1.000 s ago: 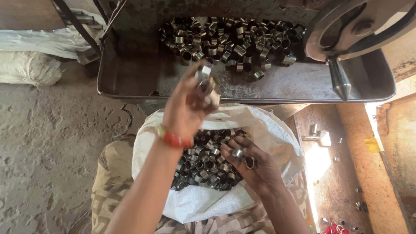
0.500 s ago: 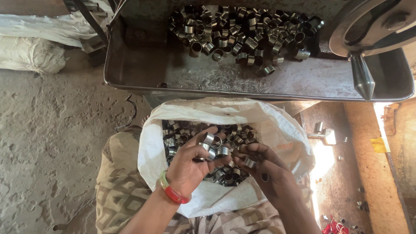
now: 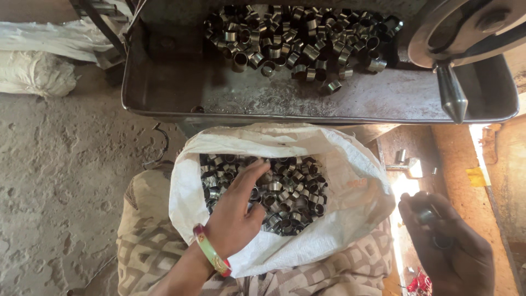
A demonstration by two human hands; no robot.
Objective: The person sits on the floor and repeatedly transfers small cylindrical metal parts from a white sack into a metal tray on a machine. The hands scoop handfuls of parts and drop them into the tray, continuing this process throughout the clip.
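A left hand [image 3: 233, 216], fingers loosely spread, rests on a heap of small metal rings [image 3: 285, 189] inside an open white sack [image 3: 350, 186] on the person's lap. The right hand [image 3: 446, 246], off to the sack's side, curls its grip around a few rings. Just beyond the sack, a shallow metal tray [image 3: 164, 93] holds more rings [image 3: 301, 38] piled at its far edge, its near part bare. Rough concrete floor [image 3: 60, 164] lies left.

Your short, shiny metal bushings [image 3: 285, 189] lie heaped every way in the open white woven sack [image 3: 350, 181] on your lap; one dark ring [image 3: 426, 215] sits in your right palm.
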